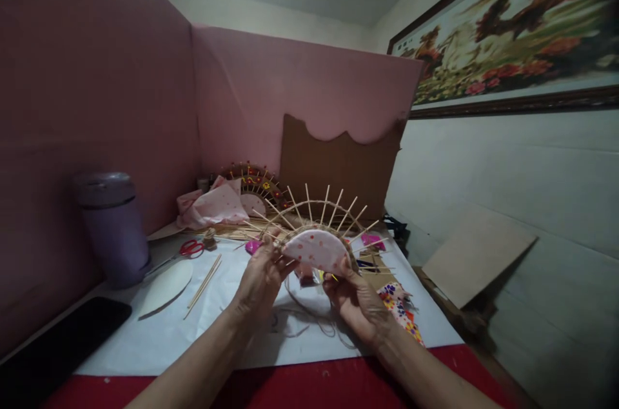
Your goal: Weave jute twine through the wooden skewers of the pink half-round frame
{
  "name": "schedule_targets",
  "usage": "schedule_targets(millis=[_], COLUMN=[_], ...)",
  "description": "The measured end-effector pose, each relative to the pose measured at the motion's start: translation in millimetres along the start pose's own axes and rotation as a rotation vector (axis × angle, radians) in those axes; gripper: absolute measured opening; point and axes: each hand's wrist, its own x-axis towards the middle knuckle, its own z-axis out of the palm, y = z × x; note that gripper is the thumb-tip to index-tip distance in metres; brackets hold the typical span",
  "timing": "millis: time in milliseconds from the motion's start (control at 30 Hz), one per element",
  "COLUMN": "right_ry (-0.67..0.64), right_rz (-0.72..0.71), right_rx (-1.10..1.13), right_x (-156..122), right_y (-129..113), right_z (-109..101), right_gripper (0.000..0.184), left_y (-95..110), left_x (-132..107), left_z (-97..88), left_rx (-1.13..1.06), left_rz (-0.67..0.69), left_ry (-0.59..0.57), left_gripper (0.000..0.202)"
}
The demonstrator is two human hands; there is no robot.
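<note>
Held up above the white-covered table is a half-round craft piece (316,249), its face covered in pale cloth with reddish dots. Thin wooden sticks fan out from its curved edge, and twine (316,202) runs across them in an arc. My left hand (265,273) grips the piece at its left end, and my right hand (355,299) pinches its lower right corner. A loose length of twine (314,319) trails below onto the table. Behind stands a similar finished-looking fan piece (264,183) with small coloured decorations.
At left are a purple tumbler (113,228), a black phone (68,344), red-handled scissors (191,248), a pale oval piece (167,289) and loose sticks (203,286). Pink dotted cloth (213,202) lies behind; floral fabric (401,312) is at right. Cut cardboard (338,170) leans at the back.
</note>
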Motion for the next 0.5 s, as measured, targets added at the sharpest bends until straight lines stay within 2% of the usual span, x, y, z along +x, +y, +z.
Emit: schedule_targets(millis=[133,333,500], right_ry=[-0.029,-0.020,-0.002], right_rz=[-0.039,-0.060,-0.084], right_rx=[0.014,-0.005,0.019], right_x=[-3,-1,0], right_y=[-4,-4,-6], right_z=[3,-1,-1], right_gripper=[0.034,0.025,0.029], left_y=[-7,-13,-16], left_x=[-4,-5,-6], left_z=[2.0,-1.9,-4.5], left_rx=[0.045,0.020,0.012], left_rz=[-0.026,-0.048,-0.076], left_ry=[-0.003,-0.041,-0.060], left_gripper=[0.016,0.015,0.012])
